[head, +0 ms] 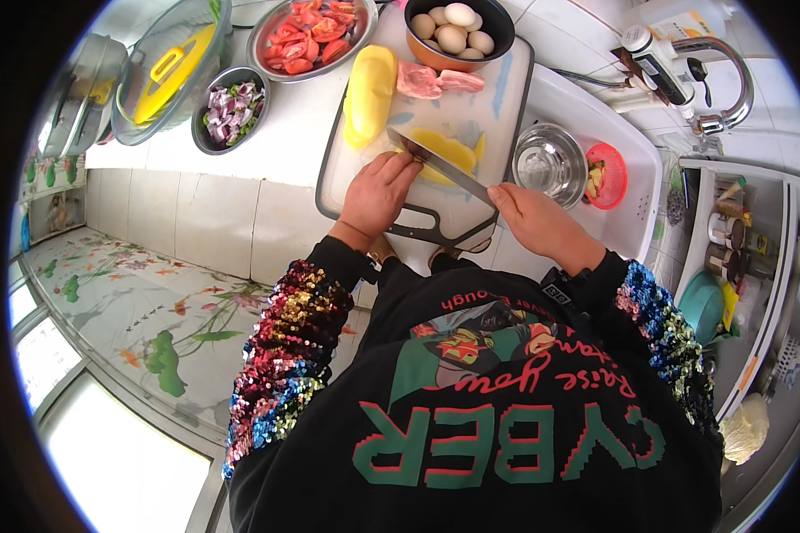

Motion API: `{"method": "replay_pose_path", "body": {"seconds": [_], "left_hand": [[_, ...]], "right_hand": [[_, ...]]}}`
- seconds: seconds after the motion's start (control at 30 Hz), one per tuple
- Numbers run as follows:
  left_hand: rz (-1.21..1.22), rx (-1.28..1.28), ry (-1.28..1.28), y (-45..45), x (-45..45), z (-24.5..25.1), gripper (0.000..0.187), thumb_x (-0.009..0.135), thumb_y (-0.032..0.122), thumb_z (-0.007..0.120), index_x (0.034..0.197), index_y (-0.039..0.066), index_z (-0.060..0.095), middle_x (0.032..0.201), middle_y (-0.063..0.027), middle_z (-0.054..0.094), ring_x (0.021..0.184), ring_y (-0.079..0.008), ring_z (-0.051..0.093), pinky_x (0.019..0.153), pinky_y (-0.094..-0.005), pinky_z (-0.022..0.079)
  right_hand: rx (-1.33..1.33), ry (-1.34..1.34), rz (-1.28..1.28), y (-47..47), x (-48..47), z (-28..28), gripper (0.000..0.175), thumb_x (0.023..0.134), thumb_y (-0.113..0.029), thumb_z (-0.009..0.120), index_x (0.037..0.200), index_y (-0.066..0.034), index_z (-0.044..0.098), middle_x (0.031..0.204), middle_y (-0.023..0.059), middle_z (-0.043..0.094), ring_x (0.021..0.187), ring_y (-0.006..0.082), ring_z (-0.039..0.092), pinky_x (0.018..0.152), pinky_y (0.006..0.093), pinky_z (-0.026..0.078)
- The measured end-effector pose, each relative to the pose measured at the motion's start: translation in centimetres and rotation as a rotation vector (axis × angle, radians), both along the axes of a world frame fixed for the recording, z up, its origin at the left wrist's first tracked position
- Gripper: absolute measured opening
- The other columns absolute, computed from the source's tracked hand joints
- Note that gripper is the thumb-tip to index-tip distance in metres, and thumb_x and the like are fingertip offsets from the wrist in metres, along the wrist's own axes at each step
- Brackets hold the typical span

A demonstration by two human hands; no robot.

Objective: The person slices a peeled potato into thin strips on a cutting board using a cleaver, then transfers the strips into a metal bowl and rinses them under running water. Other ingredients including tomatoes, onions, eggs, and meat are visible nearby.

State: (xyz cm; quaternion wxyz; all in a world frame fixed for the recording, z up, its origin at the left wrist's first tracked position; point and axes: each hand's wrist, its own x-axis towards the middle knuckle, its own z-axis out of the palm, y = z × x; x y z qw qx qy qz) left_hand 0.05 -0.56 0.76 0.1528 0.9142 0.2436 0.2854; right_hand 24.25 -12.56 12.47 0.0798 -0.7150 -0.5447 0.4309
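My right hand grips the handle of a kitchen knife, its blade pointing up and left over the cutting board. My left hand rests at the near side of the blade, fingers bent; what lies under the fingertips is hidden. Thin yellow slices, apparently peeled potato, lie flat beyond the blade. Peeled yellow potatoes sit at the board's upper left, beside two pieces of raw meat. A pan of eggs stands at the board's far edge.
A metal bowl of cut tomatoes and a smaller bowl of chopped onion stand left of the board. To the right, a white sink holds a metal bowl and a red basket, below a faucet.
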Motion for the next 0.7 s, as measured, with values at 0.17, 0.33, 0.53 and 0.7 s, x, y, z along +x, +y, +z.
{"method": "replay_pose_path", "body": {"seconds": [0.17,0.33,0.53,0.7], "left_hand": [[0.003,-0.018,0.002,-0.3,-0.2,-0.2,0.032,0.081,0.001,0.065,0.112,0.005,0.069,0.114,-0.007,0.066,0.105,-0.0275,0.065,0.089,-0.036,0.055],[0.0,-0.014,0.005,-0.2,-0.2,0.1,0.033,0.081,0.002,0.065,0.114,0.005,0.068,0.115,-0.0068,0.066,0.104,-0.027,0.065,0.089,-0.0356,0.056],[-0.033,-0.007,0.071,-0.1,-0.6,0.4,0.036,0.081,0.003,0.067,0.117,0.006,0.067,0.115,-0.0066,0.064,0.106,-0.0268,0.063,0.089,-0.0352,0.055],[-0.039,-0.05,0.084,-0.2,-0.7,0.5,0.038,0.081,0.005,0.07,0.119,0.008,0.066,0.116,-0.0077,0.062,0.107,-0.0287,0.063,0.091,-0.0376,0.054]], "right_hand": [[0.054,0.001,0.007,0.8,-1.4,-2.8,0.054,0.108,-0.046,0.038,0.111,-0.0001,0.065,0.096,0.0279,0.068,0.095,0.0471,0.064,0.083,0.0522,0.049],[0.105,0.054,0.009,0.8,-1.4,-4.5,0.047,0.109,-0.042,0.039,0.114,-0.0015,0.063,0.093,0.0262,0.067,0.091,0.0472,0.064,0.08,0.0505,0.049],[0.286,0.086,-0.013,0.0,-1.2,-2.6,0.042,0.107,-0.042,0.044,0.118,-0.0056,0.063,0.088,0.0204,0.07,0.085,0.0449,0.066,0.074,0.0523,0.05],[0.38,-0.038,0.006,-0.4,0.0,-0.8,0.037,0.106,-0.042,0.05,0.113,-0.0078,0.061,0.083,0.0154,0.07,0.08,0.04,0.067,0.068,0.0499,0.05]]}}
